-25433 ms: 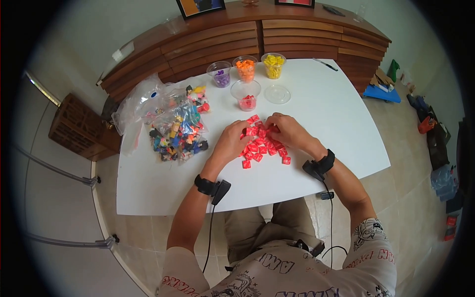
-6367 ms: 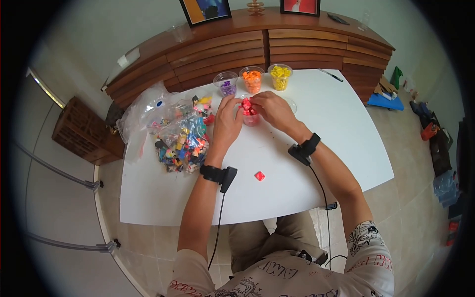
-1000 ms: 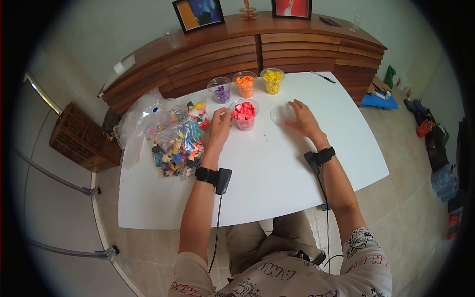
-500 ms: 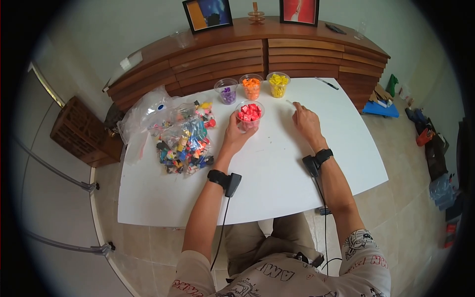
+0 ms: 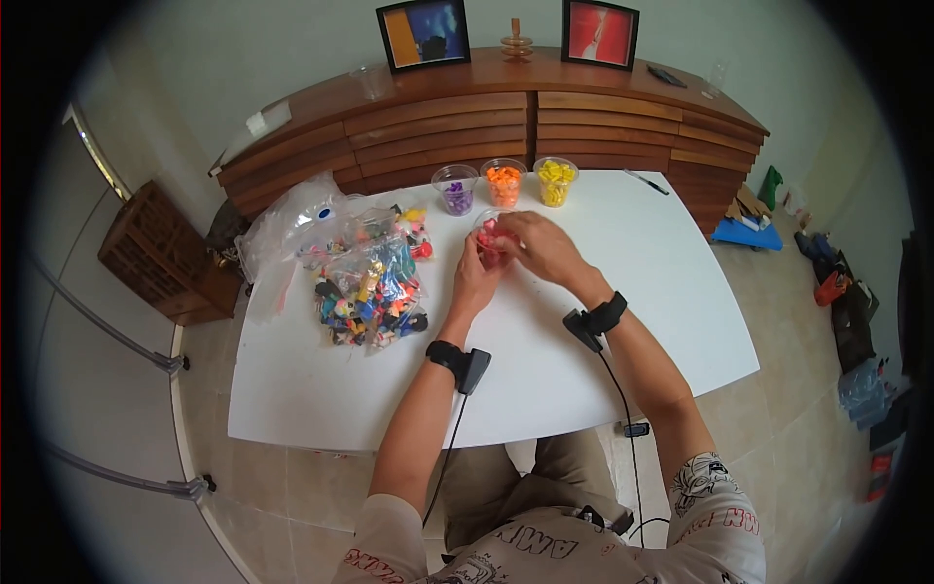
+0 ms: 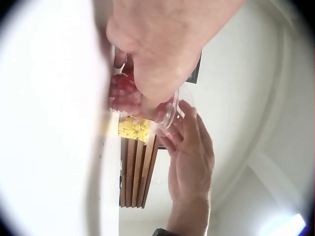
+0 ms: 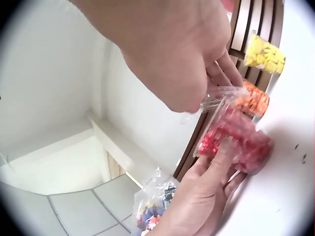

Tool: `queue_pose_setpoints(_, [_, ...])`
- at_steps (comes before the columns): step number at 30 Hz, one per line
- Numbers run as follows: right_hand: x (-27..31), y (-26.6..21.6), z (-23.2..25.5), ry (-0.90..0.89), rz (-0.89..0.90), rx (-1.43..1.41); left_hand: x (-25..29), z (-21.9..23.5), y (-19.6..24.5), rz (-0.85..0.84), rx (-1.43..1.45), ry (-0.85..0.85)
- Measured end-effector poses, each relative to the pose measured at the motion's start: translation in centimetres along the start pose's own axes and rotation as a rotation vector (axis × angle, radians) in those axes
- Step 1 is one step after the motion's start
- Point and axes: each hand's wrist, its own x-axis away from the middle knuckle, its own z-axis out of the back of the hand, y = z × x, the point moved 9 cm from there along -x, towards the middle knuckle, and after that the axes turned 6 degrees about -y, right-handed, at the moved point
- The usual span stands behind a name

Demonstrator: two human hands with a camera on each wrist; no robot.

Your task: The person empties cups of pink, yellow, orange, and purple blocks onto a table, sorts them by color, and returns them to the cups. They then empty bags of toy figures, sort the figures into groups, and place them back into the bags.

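My left hand [image 5: 474, 284] grips a clear plastic cup [image 7: 246, 147] filled with small red square pieces [image 7: 211, 142], its thumb and fingers curled round the wall. The cup stands near the middle of the table, behind the other hand in the head view. Over its mouth, my right hand [image 5: 551, 251] pinches a clear round lid [image 7: 224, 92] by the edge, right at the cup's rim. In the left wrist view the lid [image 6: 186, 97] shows beyond the rim, with the right hand's fingers around it.
Behind stand clear cups of purple pieces [image 5: 458, 195], orange pieces [image 5: 504, 185] and yellow pieces [image 5: 556, 183]. Bags of colourful small figures [image 5: 370, 282] lie on the left. A pen [image 5: 646, 182] lies at the back right of the white table [image 5: 603, 370]; a wooden cabinet [image 5: 428, 136] is beyond.
Red pieces once spread on the table are now in the cup. My left hand has taken hold of that cup. My right hand has brought the lid from the table's right over to it.
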Motion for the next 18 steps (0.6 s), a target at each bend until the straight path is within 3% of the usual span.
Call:
queue_pose_setpoints(6, [1.2,-1.7,-1.3,0.148,0.159,0.133,0.1,0.1,-0.2,0.080,-0.064,-0.017])
queue_pose_setpoints(8, [1.2,-1.7,-1.5,0.125,0.147,0.137,0.4,-0.4,0.2,0.103,-0.035,-0.040])
queue_pose_setpoints(10, [1.2,-1.5,-1.6,0.104,0.139,0.143,1.8,1.3,4.6,-0.193,-0.348,0.298])
queue_pose_setpoints(11, [1.3,-1.6,-1.8,0.096,0.156,0.180,1.9,1.9,5.7,-0.193,-0.348,0.298])
queue_pose_setpoints(13, [1.7,-1.7,-2.3,0.091,0.171,0.217,1.7,0.4,8.2,-0.316,-0.706,0.045])
queue_pose_setpoints(15, [2.7,-2.3,-2.3,0.203,0.218,0.236,1.5,0.0,6.9,-0.325,-0.738,0.029])
queue_pose_setpoints(18, [3.1,-2.1,-2.7,0.186,0.210,0.232,1.3,-0.3,6.3,-0.314,-0.793,-0.006])
